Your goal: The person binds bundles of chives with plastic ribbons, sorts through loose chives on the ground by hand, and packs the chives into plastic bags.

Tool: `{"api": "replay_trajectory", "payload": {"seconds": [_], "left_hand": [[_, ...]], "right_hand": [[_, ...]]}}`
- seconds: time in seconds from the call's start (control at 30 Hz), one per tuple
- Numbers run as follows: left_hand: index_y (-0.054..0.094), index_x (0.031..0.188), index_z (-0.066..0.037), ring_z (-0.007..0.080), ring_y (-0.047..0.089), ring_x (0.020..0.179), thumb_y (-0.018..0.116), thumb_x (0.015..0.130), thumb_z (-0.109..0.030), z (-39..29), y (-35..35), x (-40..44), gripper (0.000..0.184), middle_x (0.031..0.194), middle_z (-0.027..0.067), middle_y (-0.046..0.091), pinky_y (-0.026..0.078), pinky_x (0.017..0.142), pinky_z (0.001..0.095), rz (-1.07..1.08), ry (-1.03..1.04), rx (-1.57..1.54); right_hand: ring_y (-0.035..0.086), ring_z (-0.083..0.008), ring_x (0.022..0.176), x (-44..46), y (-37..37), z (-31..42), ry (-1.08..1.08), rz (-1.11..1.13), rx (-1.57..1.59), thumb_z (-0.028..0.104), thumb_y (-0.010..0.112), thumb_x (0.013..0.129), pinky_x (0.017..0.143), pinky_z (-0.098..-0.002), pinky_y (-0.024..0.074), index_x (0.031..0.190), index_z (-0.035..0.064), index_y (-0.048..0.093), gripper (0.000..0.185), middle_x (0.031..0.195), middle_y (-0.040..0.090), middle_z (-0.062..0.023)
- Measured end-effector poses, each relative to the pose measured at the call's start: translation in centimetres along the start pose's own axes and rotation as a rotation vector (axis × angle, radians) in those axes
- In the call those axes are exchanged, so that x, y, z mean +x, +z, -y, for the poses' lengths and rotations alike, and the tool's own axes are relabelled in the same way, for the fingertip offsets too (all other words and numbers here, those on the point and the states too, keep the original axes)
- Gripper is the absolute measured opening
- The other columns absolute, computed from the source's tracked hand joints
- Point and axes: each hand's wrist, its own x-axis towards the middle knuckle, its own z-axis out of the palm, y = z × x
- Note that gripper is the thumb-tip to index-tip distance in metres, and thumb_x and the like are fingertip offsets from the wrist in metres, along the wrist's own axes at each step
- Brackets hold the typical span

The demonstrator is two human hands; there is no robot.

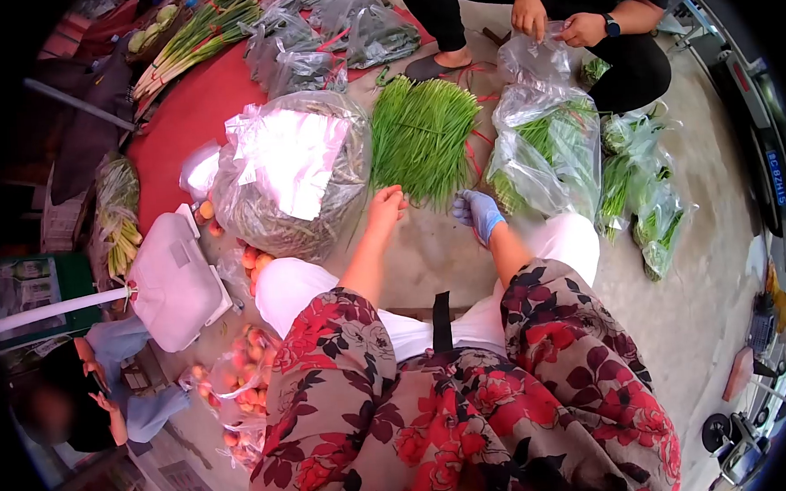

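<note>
Landmark: greens pile [425, 137] | left: bag [272, 232], sheet [292, 157] on it | right: bagged greens [544, 162] | near end: left hand [386, 208], right hand [478, 212]

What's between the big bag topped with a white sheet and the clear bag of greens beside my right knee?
A pile of garlic chives, with red string beside it, in the head view.

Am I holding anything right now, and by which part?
It can't be told: your left hand and gloved right hand are curled near the green stalks, but anything pinched is too small to see.

Produce market (greens [425, 135], bagged fruit [247, 370])
</note>
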Motion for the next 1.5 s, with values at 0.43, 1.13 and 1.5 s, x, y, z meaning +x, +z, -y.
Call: {"api": "replay_trajectory", "payload": {"seconds": [0.43,1.13,1.5], "left_hand": [[0.057,0.105,-0.007,0.0094,0.056,0.084,0.057,0.085,-0.017,-18.3,0.2,-12.1,0.022,0.092,-0.0001,0.058,0.044,0.07,0.0248,0.124,0.378,-0.089],[0.058,0.102,-0.004,0.0138,0.052,0.09,0.056,0.082,-0.021,-5.2,-0.3,26.1,0.026,0.098,0.004,0.058,0.041,0.079,0.0286,0.08,0.281,0.565],[0.047,0.118,-0.011,0.0182,0.044,0.108,0.054,0.079,-0.028,-4.7,-3.1,25.5,0.043,0.115,0.0068,0.05,0.032,0.092,0.0381,0.063,-0.267,-0.089]], "right_hand": [[0.055,-0.0136,0.059,-4.0,1.8,8.1,-0.09,0.144,0.162,0.024,0.045,0.09,0.056,-0.0279,0.0444,0.095,0.0129,0.057,0.017,0.074,0.058,0.0018],[0.059,-0.0229,0.088,26.7,3.6,8.9,-0.469,-0.393,-0.589,0.025,0.054,0.084,0.082,-0.0303,0.0446,0.105,0.0018,0.061,0.032,0.098,0.064,-0.0128],[0.052,-0.0226,0.099,22.1,2.3,8.4,-0.488,0.067,0.446,0.029,0.046,0.087,0.089,-0.0357,0.0408,0.116,0.0043,0.051,0.038,0.11,0.056,-0.0107]]}}
